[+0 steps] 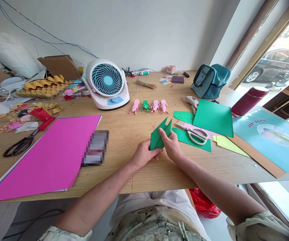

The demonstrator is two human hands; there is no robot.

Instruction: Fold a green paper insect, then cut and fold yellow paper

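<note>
A piece of green folded paper (pixel 156 136) with pointed flaps is held up over the table's front half. My left hand (pixel 145 153) pinches its lower left edge, thumb in front. My right hand (pixel 171 144) grips its right side, the thumb pressed on a flap; most of the other fingers are hidden behind. Just right of my hands lie white-handled scissors (pixel 197 135) on green paper strips (pixel 204 146). Beyond them is a larger green sheet (pixel 214 117). Several folded paper figures, among them a pink one (pixel 135 106) and a green one (pixel 146 105), stand in a row farther back.
A white fan (pixel 107 83) stands at the back. To the left are a magenta sheet (pixel 46 154), black-handled scissors (pixel 21 144) and a blurred-out flat object (pixel 95 149). On the right are yellow paper (pixel 231 146), a blue folder (pixel 272 140), a red flask (pixel 249 100) and a teal bag (pixel 211 80).
</note>
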